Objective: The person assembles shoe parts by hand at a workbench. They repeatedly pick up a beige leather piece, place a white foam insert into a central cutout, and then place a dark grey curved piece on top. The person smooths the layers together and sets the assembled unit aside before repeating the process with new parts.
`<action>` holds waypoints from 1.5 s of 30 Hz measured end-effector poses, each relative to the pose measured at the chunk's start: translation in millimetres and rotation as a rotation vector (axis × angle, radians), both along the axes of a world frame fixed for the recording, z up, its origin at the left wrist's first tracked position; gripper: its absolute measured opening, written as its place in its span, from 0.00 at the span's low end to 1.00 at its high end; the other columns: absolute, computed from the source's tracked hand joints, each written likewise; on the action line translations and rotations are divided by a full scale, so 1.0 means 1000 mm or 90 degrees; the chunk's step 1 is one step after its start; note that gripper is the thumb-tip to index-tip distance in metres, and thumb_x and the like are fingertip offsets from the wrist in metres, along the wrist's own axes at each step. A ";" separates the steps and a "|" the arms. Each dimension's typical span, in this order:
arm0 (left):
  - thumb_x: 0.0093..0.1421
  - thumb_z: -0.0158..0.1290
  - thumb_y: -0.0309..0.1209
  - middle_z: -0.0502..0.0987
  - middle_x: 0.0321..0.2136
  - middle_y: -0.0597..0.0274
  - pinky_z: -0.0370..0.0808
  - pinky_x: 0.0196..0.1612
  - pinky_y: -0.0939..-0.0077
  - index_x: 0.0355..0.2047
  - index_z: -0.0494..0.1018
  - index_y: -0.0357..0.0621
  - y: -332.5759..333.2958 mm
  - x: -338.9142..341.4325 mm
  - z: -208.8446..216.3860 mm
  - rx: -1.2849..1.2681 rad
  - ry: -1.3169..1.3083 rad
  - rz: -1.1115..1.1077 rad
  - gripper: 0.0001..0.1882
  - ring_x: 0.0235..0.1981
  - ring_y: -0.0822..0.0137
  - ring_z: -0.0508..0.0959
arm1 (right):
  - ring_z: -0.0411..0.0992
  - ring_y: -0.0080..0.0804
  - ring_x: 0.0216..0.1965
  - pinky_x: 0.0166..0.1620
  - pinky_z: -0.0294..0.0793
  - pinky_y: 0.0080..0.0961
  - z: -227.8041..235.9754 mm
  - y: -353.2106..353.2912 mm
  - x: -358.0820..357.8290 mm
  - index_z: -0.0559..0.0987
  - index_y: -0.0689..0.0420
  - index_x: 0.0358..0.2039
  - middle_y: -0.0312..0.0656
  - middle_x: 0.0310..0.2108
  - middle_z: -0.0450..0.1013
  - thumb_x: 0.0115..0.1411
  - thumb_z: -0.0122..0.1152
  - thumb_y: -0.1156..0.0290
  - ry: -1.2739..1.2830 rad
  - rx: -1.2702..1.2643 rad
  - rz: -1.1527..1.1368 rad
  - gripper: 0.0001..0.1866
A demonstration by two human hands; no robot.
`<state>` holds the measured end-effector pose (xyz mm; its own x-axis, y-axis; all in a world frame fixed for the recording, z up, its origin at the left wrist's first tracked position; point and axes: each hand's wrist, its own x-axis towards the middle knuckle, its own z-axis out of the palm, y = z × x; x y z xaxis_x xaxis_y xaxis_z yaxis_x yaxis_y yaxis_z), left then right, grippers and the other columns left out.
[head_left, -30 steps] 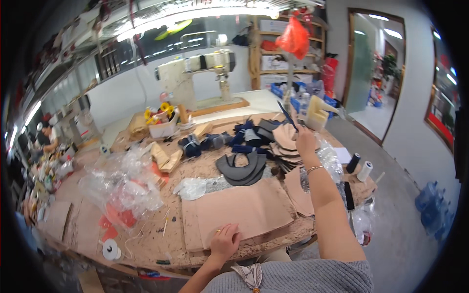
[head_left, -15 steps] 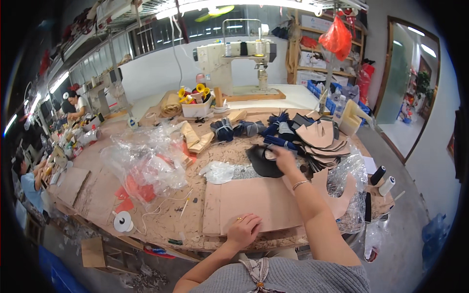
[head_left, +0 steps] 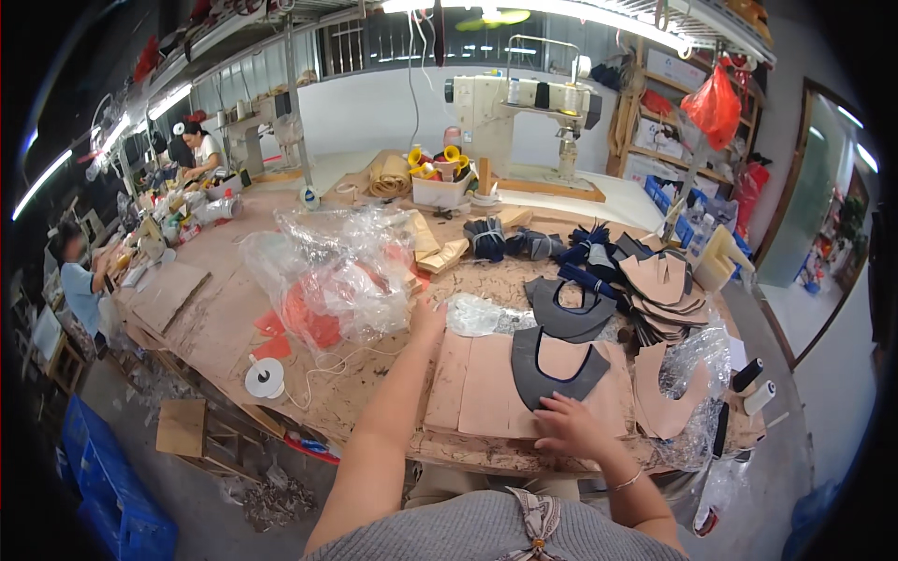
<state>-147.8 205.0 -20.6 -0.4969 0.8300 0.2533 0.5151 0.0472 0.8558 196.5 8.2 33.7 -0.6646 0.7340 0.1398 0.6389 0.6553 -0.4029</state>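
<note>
A grey U-shaped cut piece (head_left: 528, 369) with a dark inner edge lies flat on the tan sheet (head_left: 482, 393) in front of me. My right hand (head_left: 572, 428) is at the near edge of that piece, its fingers spread and touching or just over it. My left hand (head_left: 429, 320) reaches forward past the left side of the sheet, between the crumpled clear plastic (head_left: 323, 252) and a small white plastic bag (head_left: 473, 316). Its fingers are too unclear to read. Just beyond the first piece lie more grey U-shaped pieces (head_left: 572, 324).
To the right are a fanned stack of tan pieces (head_left: 664, 280), a tan curved piece (head_left: 669, 402) on plastic wrap and thread cones (head_left: 760, 398). Dark blue bundles (head_left: 486, 240) lie behind. A sewing machine (head_left: 477, 122) stands at the back, a white spool (head_left: 265, 378) at left.
My right hand has drawn back toward me from the dark pieces, and a grey U-shaped piece now lies on the tan sheet. My left hand has left the sheet and reached forward. The view has shifted left.
</note>
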 end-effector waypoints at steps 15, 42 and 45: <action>0.63 0.47 0.22 0.76 0.41 0.65 0.77 0.46 0.64 0.44 0.71 0.46 -0.072 0.046 0.085 0.210 -0.779 -0.396 0.10 0.39 0.71 0.76 | 0.73 0.44 0.43 0.44 0.74 0.33 0.026 0.027 -0.057 0.78 0.56 0.37 0.46 0.42 0.74 0.51 0.69 0.72 0.438 0.243 -0.108 0.13; 0.59 0.54 0.18 0.75 0.43 0.57 0.78 0.46 0.72 0.50 0.68 0.35 -0.175 0.130 0.057 0.203 -0.556 -0.387 0.18 0.42 0.65 0.77 | 0.71 0.19 0.36 0.44 0.70 0.19 0.005 0.035 -0.076 0.78 0.63 0.31 0.36 0.33 0.74 0.56 0.62 0.77 0.936 -0.322 -0.139 0.04; 0.59 0.54 0.19 0.76 0.40 0.58 0.79 0.45 0.72 0.49 0.68 0.35 -0.174 0.128 0.055 0.168 -0.575 -0.395 0.18 0.40 0.66 0.78 | 0.69 0.17 0.34 0.43 0.68 0.17 0.006 0.054 -0.052 0.77 0.61 0.31 0.36 0.31 0.74 0.57 0.61 0.76 1.019 -0.361 -0.218 0.03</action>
